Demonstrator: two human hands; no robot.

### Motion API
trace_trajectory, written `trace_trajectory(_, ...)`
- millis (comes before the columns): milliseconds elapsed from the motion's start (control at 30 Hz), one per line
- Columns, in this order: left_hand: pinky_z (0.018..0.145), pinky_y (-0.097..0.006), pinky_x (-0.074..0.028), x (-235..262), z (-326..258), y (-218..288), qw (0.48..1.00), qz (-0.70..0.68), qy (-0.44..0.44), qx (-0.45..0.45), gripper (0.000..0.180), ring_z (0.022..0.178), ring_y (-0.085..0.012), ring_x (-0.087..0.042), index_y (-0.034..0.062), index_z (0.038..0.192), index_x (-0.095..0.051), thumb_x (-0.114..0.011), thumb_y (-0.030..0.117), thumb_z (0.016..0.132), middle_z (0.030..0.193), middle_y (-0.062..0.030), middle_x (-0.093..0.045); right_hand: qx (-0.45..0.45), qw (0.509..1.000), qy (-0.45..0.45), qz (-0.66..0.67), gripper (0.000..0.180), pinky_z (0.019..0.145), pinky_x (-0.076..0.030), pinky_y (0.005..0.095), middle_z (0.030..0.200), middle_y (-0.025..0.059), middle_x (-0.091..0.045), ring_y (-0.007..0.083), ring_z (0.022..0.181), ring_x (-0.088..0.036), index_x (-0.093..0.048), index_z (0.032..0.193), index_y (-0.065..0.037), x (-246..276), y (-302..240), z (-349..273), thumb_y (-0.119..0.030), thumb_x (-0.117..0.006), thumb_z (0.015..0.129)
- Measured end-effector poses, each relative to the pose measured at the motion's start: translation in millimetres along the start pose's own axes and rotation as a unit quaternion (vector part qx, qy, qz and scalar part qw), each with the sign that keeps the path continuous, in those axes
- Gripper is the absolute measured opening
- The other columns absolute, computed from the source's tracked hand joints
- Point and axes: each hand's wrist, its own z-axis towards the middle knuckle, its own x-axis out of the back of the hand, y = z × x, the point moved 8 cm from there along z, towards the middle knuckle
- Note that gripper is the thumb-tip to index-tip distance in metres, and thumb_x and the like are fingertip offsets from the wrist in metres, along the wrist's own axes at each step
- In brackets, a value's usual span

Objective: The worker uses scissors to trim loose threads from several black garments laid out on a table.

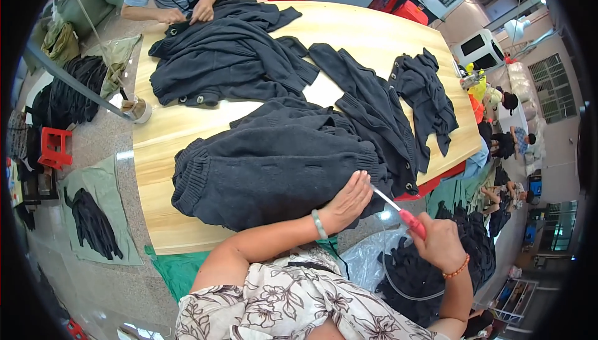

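A dark knitted garment (pixel 268 181) lies folded in a thick heap at the table's near edge, a ribbed end facing left. My left hand (pixel 350 201), a pale bangle at its wrist, rests on the right ribbed part with fingers stretched out and close together. The thumb is hidden. Just right of it, my right hand (pixel 439 243) is closed around the red handle of a tool with a thin pale shaft (pixel 387 198). The shaft's tip points up and left, close to my left fingertips; whether it touches the knit I cannot tell.
More dark knits (pixel 367 100) spread over the wooden table (pixel 156 184). Across it, a co-worker's hands (pixel 202 11) handle another buttoned garment (pixel 230 59). A plastic cup (pixel 138 110) hangs at the left edge. Below right, dark garments (pixel 411 265) lie beside clear plastic and a thin tube.
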Motion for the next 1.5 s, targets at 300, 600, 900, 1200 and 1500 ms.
trace_trajectory(300, 0.113, -0.056, -0.022, 106, -154, -142, 0.929, -0.157, 0.052, 0.33, 0.066, 0.134, -0.032, -0.045, 0.0002, 0.141, -0.044, -0.068, 0.03, 0.088, 0.141, -0.0159, -0.051, 0.145, 0.986, -0.01, 0.087, 0.025, 0.057, -0.049, 0.0446, 0.065, 0.0131, -0.061, 0.0354, 0.062, -0.063, -0.062, 0.095, -0.009, -12, -79, 5, -0.028, -0.072, 0.084)
trace_trajectory(600, 0.11, -0.051, -0.03, 114, -318, -217, 0.817, -0.1, 0.149, 0.548, 0.085, 0.133, -0.0393, -0.04, 0.0042, 0.146, -0.04, -0.077, 0.042, 0.079, 0.14, -0.0236, -0.045, 0.317, 0.929, 0.014, 0.189, 0.036, 0.072, -0.052, 0.0375, 0.092, 0.0062, -0.066, 0.0271, 0.086, -0.063, -0.062, 0.109, -0.009, -15, -185, 50, -0.008, -0.07, 0.074)
trace_trajectory(900, 0.095, -0.042, -0.046, 104, -341, -229, 0.727, -0.253, 0.054, 0.636, 0.094, 0.11, -0.0377, -0.053, 0.0007, 0.138, -0.046, -0.087, 0.046, 0.067, 0.119, -0.0224, -0.05, 0.284, 0.94, 0.007, 0.19, 0.039, 0.074, -0.051, 0.0391, 0.096, 0.0083, -0.065, 0.0294, 0.087, -0.061, -0.062, 0.112, -0.008, -36, -187, 56, -0.003, -0.069, 0.073)
trace_trajectory(1200, 0.098, -0.042, -0.045, 107, -320, -214, 0.744, -0.234, 0.039, 0.624, 0.075, 0.113, -0.0399, -0.05, 0.0037, 0.13, -0.055, -0.086, 0.036, 0.07, 0.118, -0.024, -0.047, 0.268, 0.941, -0.019, 0.207, 0.037, 0.074, -0.051, 0.0396, 0.097, 0.0087, -0.066, 0.0293, 0.087, -0.062, -0.062, 0.112, -0.008, -54, -174, 48, -0.004, -0.068, 0.076)
trace_trajectory(1500, 0.097, -0.043, -0.043, 139, -304, -194, 0.813, -0.095, 0.124, 0.56, 0.032, 0.109, -0.0388, -0.051, 0.0033, 0.104, -0.063, -0.074, 0.003, 0.074, 0.121, -0.0225, -0.049, 0.313, 0.924, -0.007, 0.218, 0.038, 0.076, -0.053, 0.0391, 0.102, 0.0066, -0.067, 0.0288, 0.089, -0.062, -0.062, 0.113, -0.009, -50, -146, 50, -0.003, -0.068, 0.075)
